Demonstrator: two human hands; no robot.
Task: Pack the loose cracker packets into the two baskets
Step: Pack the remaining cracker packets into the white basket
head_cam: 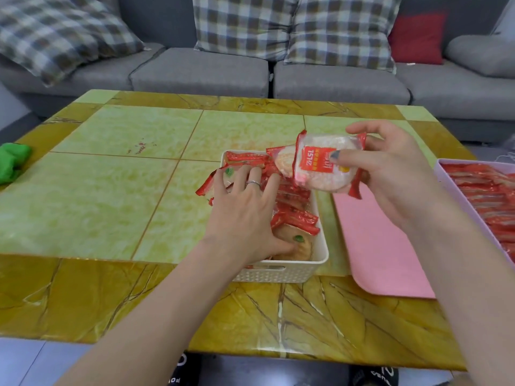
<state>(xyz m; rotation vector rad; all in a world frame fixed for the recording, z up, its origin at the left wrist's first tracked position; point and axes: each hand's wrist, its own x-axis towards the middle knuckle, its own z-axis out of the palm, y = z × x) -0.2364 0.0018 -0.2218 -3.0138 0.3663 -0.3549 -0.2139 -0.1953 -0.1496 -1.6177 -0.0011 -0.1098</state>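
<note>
— What do we see at the table's left edge?
— A green cloth. Further right, our left hand lies spread, grip open, pressing on the packets in the white basket near the front edge.
— And past it?
— Our right hand pinches one cracker packet above the basket's far end. A pink tray follows, then the pink basket, full, at the right edge.
</note>
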